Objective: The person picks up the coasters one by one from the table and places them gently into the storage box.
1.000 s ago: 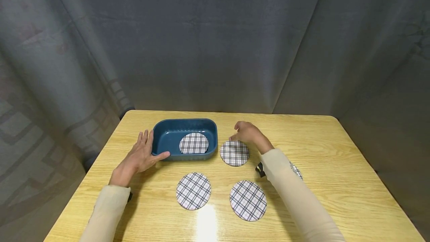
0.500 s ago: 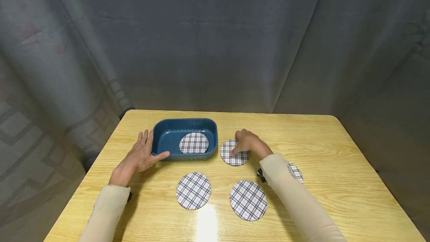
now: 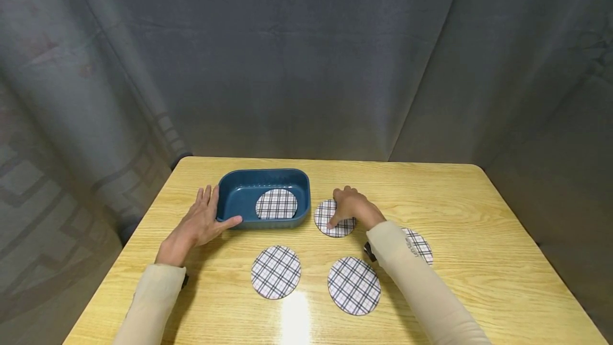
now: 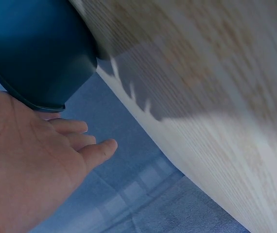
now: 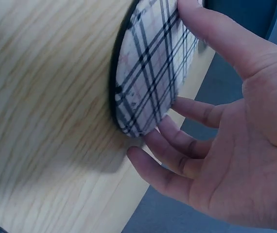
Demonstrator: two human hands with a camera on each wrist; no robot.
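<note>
Right of the blue tub, on the wooden worktop [image 3: 455, 201], sits a round plaid coaster [image 3: 328, 216], and the right hand [image 3: 353, 205] is on top of it. From the right wrist view the coaster [image 5: 150, 73] has its far edge tipped up off the wood a bit, thumb lying across the patterned face and the fingers [image 5: 177, 141] curling in at its edge, so the hand is pinching it rather than just resting there.

Just beside that to the left is the blue tub [image 3: 239, 196], with another plaid coaster [image 3: 276, 204] lying flat inside it. The left hand [image 3: 198, 222] sits flat against the tub's left end, fingers straight and relaxed along the wall, thumb touching the near corner, not gripping anything. The left wrist view shows the same thing: palm [image 4: 26, 174] right up against the tub's rounded corner [image 4: 36, 53].

Closer to the person there are two more coasters lying flat, one [image 3: 275, 271] to the left and one [image 3: 353, 285] to the right, well apart from each other. A fourth one [image 3: 419, 244] peeks out from behind the right sleeve [image 3: 416, 286]. Grey curtain [image 3: 306, 57] hangs all round the back.
</note>
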